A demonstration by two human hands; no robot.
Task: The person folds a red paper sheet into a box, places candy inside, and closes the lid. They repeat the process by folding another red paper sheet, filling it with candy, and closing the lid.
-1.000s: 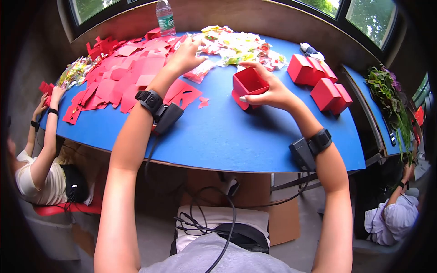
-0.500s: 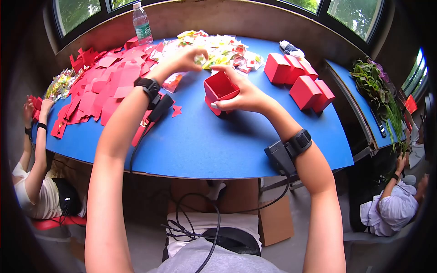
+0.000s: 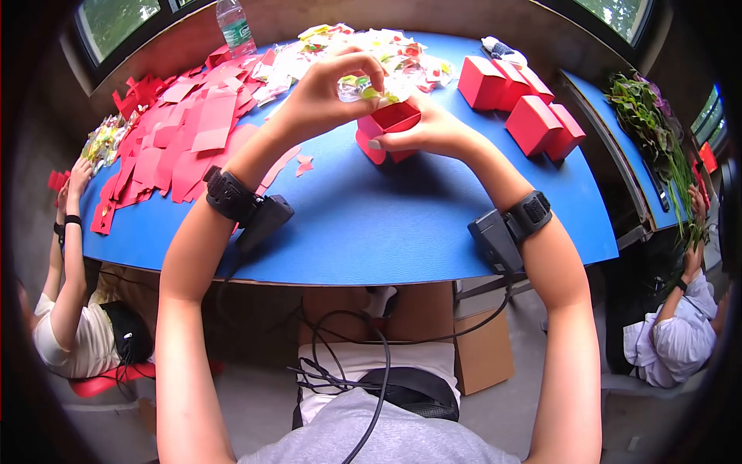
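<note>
My right hand (image 3: 437, 130) grips a small red cardboard box (image 3: 400, 116) whose top is open, with the thumb on its near side. Red flaps hang under the box. Above the opening, my left hand (image 3: 328, 89) pinches a clear plastic packet (image 3: 357, 87) with yellow-green bits in it. Part of the packet is hidden by the fingers. Just beyond both hands lies a heap of similar wrapped packets (image 3: 406, 56).
Flat red card pieces (image 3: 212, 116) cover the table's left side. Several closed red boxes (image 3: 481, 83) stand at right. A water bottle (image 3: 235, 31) is at the back. Co-workers sit on both sides; leafy plants (image 3: 645, 124) lie on another table.
My left hand has moved right from beside the packet heap to over the box, with a packet in its fingers. The right hand and box have shifted slightly up and right in view.
</note>
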